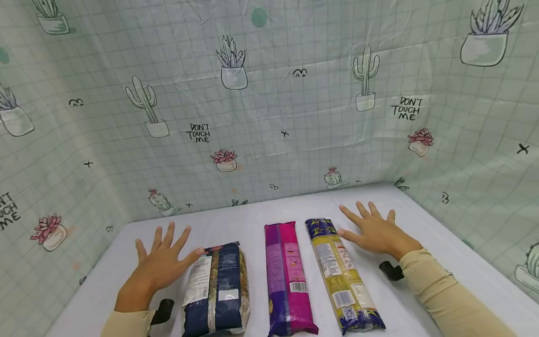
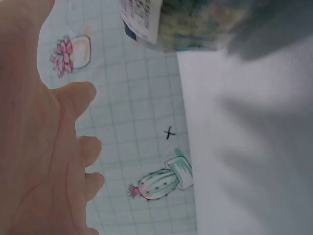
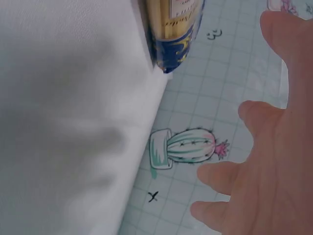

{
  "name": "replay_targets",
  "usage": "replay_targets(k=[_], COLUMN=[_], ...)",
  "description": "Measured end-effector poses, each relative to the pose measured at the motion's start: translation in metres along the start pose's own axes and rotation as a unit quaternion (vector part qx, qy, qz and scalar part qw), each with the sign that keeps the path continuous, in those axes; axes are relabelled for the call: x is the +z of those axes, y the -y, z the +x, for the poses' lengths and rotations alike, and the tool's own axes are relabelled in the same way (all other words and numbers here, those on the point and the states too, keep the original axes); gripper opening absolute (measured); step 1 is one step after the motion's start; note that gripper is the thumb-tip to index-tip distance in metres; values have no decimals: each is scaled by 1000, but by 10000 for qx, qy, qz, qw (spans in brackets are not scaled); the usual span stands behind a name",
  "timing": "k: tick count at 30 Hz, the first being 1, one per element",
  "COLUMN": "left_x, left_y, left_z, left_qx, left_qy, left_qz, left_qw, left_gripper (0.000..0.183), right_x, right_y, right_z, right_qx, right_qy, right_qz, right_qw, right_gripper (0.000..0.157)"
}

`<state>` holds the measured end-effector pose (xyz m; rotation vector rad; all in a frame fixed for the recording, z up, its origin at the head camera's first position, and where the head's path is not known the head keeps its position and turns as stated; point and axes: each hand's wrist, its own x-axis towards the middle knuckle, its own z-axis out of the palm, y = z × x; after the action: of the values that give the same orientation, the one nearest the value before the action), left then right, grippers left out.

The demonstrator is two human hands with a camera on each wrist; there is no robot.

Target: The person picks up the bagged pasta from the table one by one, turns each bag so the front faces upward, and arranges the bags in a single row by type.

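Fingers spread, my left hand (image 1: 162, 264) hovers beside a navy pasta bag (image 1: 229, 285), its thumb overlapping the bag's top left corner in the head view. Part of that bag (image 2: 195, 24) shows at the top of the left wrist view. To its right a pink and purple packet (image 1: 290, 281) lies lengthwise on the table. A long yellow and blue packet (image 1: 343, 276) lies slanted further right. My right hand (image 1: 376, 231), also with spread fingers, is beside its upper end, thumb tip close to the packet's edge. Neither hand grips anything.
The packets lie on a white table (image 1: 252, 229). A pale green gridded curtain (image 1: 261, 107) with cactus drawings surrounds it at the back and both sides. Black wrist camera mounts (image 1: 391, 271) stick out under both wrists.
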<state>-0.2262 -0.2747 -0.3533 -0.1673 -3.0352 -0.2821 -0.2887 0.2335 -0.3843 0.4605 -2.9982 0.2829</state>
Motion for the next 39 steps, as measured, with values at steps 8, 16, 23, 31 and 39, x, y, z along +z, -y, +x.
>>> replay_targets(k=[8, 16, 23, 31, 39], left_x=[-4, -5, -7, -11, -8], left_y=[-21, -29, -36, -45, -52], left_z=[-4, -2, -4, -5, -7], left_qx=[304, 476, 783, 989, 963], left_qy=[-185, 139, 19, -67, 279], left_qz=[192, 198, -45, -202, -445], left_qw=[9992, 9986, 9969, 9949, 9940], left_gripper=[90, 88, 74, 60, 56], right_x=[1, 2, 2, 4, 0], right_y=[14, 25, 27, 29, 36], right_z=[-2, -3, 0, 7, 3], right_qx=[-292, -495, -728, -890, -877], right_qy=[-156, -175, -142, 151, 467], right_qz=[-15, 314, 619, 1108, 1339], right_qw=[9994, 9981, 9953, 9897, 9860], right_gripper=[84, 82, 80, 63, 49])
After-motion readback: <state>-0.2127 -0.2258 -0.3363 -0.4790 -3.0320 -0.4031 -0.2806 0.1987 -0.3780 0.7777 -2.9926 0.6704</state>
